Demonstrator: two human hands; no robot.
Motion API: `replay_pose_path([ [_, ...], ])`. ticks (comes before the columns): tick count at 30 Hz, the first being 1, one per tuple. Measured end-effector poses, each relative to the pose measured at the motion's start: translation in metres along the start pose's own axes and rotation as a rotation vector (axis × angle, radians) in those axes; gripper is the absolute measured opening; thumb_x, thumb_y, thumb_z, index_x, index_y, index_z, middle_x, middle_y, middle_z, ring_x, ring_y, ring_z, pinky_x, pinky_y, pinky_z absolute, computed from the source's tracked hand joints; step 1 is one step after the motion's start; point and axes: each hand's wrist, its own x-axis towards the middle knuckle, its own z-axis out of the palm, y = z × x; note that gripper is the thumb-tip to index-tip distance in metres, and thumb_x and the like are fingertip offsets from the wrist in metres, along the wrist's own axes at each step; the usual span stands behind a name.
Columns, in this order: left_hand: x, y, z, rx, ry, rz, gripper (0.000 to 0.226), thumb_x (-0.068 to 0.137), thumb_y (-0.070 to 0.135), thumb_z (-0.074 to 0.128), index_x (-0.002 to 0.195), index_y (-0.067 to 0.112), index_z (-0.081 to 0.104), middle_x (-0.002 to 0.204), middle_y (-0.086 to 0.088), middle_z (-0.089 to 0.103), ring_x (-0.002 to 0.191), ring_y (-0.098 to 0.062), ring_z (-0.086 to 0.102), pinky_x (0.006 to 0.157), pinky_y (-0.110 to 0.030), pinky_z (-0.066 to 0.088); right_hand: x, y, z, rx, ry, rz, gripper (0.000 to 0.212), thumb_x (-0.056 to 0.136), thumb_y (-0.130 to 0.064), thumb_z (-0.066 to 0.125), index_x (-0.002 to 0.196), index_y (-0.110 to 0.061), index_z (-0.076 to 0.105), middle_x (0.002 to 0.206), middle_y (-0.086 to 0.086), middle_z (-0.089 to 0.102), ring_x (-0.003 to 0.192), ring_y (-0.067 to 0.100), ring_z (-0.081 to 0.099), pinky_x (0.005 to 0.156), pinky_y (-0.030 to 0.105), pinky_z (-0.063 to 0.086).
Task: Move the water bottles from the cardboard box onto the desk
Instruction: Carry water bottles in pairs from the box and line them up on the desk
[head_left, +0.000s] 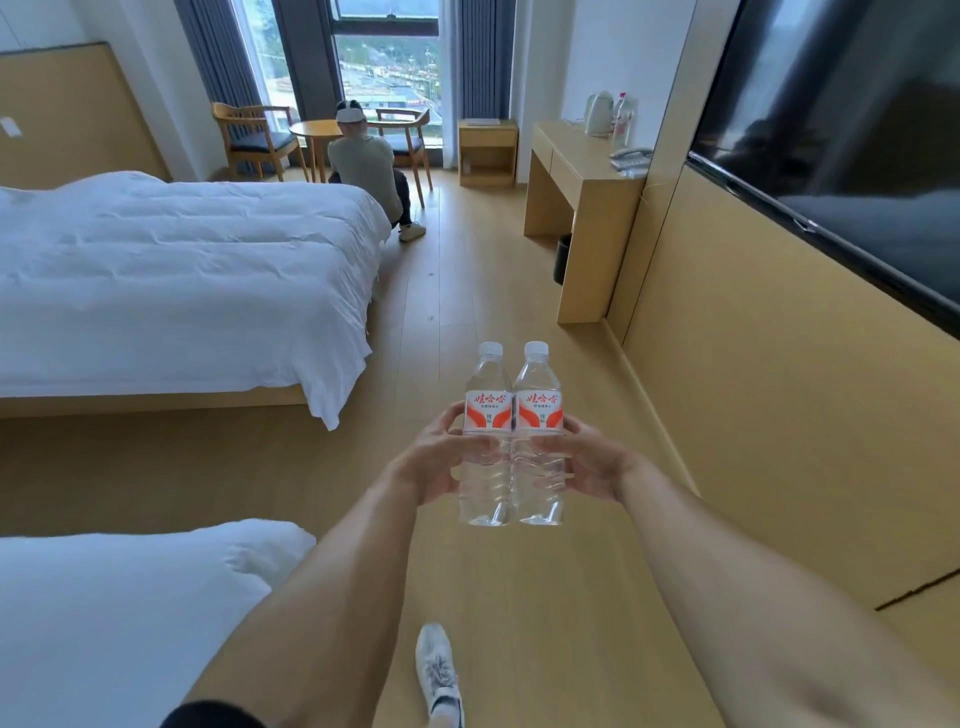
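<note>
Shoe: a white sneaker (439, 675) stood on the wooden floor (519, 597) at the bottom edge, between the two forearms.
Near bed: white bedding (130, 613) filled the lower left corner.
Left hand: the left hand (431, 462) gripped the left bottle (485, 441), fingers curled round its label.
Right hand: the right hand (592, 462) gripped the right bottle (537, 441) the same way.
Bottles: both were clear, upright, white-capped, red-labelled, touching side by side, held in the air above the floor.
Far bed: a white-covered bed (182, 280) lay to the left.
Television: a dark screen (841, 145) hung on the right wall.
Counter: the wooden counter (582, 182) stood well ahead on the right, carrying a kettle (600, 111), more bottles (623, 119) and a telephone (631, 156).
Other person: someone (366, 166) crouched beyond the far bed, near a round table (314, 130) and chairs (254, 137).
</note>
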Motion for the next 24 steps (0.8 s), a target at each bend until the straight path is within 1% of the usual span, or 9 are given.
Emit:
replay_pose_path([
  [4,0.089,0.035,-0.03,-0.019,-0.022,-0.006,0.071,0.082,-0.003,0.076,0.139,0.03,0.05,0.128,-0.012,0.067,0.118,-0.037,0.064,0.083,-0.06,0.055,0.082,-0.042,-0.017,-0.01,0.064,-0.003,0.062,0.082,-0.004,0.077,0.137,-0.018,0.053,0.131,0.016,0.065,0.122,0.042,0.06,0.102,0.06,0.048],
  [8,0.169,0.083,-0.059,-0.003,-0.07,-0.032,0.07,0.08,-0.002,0.077,0.138,0.029,0.051,0.126,-0.013,0.068,0.118,-0.036,0.064,0.086,-0.064,0.054,0.15,-0.09,-0.025,0.0,0.131,0.026,0.06,0.083,-0.004,0.076,0.136,-0.02,0.053,0.131,0.016,0.065,0.123,0.041,0.06,0.102,0.06,0.048],
  [10,0.202,0.109,-0.069,-0.008,-0.083,-0.02,0.071,0.078,0.0,0.079,0.137,0.03,0.052,0.124,-0.012,0.069,0.113,-0.034,0.067,0.081,-0.06,0.057,0.18,-0.115,-0.029,0.027,0.157,0.012,0.06,0.083,-0.005,0.076,0.136,-0.022,0.053,0.131,0.015,0.065,0.122,0.04,0.061,0.102,0.06,0.047],
  [12,0.231,0.13,-0.078,0.029,-0.086,-0.031,0.077,0.07,0.005,0.083,0.136,0.031,0.053,0.124,-0.01,0.07,0.11,-0.031,0.068,0.078,-0.056,0.057,0.205,-0.135,-0.032,0.025,0.171,0.017,0.06,0.083,-0.005,0.076,0.135,-0.023,0.054,0.131,0.015,0.065,0.121,0.039,0.061,0.102,0.059,0.049],
  [14,0.26,0.143,-0.088,0.033,-0.11,-0.04,0.079,0.066,0.009,0.083,0.135,0.032,0.054,0.124,-0.01,0.07,0.112,-0.031,0.067,0.083,-0.061,0.056,0.232,-0.149,-0.036,0.039,0.183,0.027,0.06,0.083,-0.005,0.076,0.135,-0.023,0.054,0.13,0.014,0.066,0.119,0.038,0.063,0.098,0.056,0.052],
  [17,0.301,0.159,-0.104,0.041,-0.107,-0.046,0.075,0.07,0.007,0.083,0.134,0.033,0.054,0.124,-0.01,0.07,0.114,-0.032,0.066,0.09,-0.068,0.051,0.27,-0.169,-0.044,0.041,0.19,0.029,0.06,0.082,-0.006,0.077,0.135,-0.022,0.054,0.128,0.013,0.067,0.114,0.036,0.065,0.093,0.053,0.055],
  [19,0.326,0.166,-0.113,0.055,-0.098,-0.065,0.069,0.077,0.004,0.08,0.133,0.033,0.054,0.123,-0.009,0.07,0.114,-0.032,0.067,0.091,-0.068,0.05,0.296,-0.179,-0.047,0.03,0.188,0.051,0.06,0.082,-0.006,0.077,0.135,-0.022,0.054,0.13,0.014,0.066,0.112,0.036,0.065,0.093,0.053,0.054],
  [21,0.35,0.172,-0.122,0.049,-0.083,-0.079,0.067,0.079,0.003,0.078,0.134,0.033,0.054,0.122,-0.009,0.071,0.114,-0.033,0.066,0.092,-0.069,0.049,0.323,-0.188,-0.053,0.027,0.187,0.059,0.062,0.082,-0.007,0.076,0.137,-0.022,0.053,0.131,0.015,0.065,0.113,0.036,0.064,0.093,0.053,0.054],
  [24,0.39,0.186,-0.14,0.054,-0.064,-0.089,0.064,0.081,0.005,0.078,0.134,0.031,0.053,0.121,-0.012,0.071,0.116,-0.037,0.066,0.092,-0.07,0.049,0.371,-0.202,-0.064,0.015,0.159,0.064,0.058,0.085,-0.007,0.074,0.136,-0.022,0.052,0.13,0.014,0.065,0.118,0.039,0.063,0.099,0.058,0.05],
])
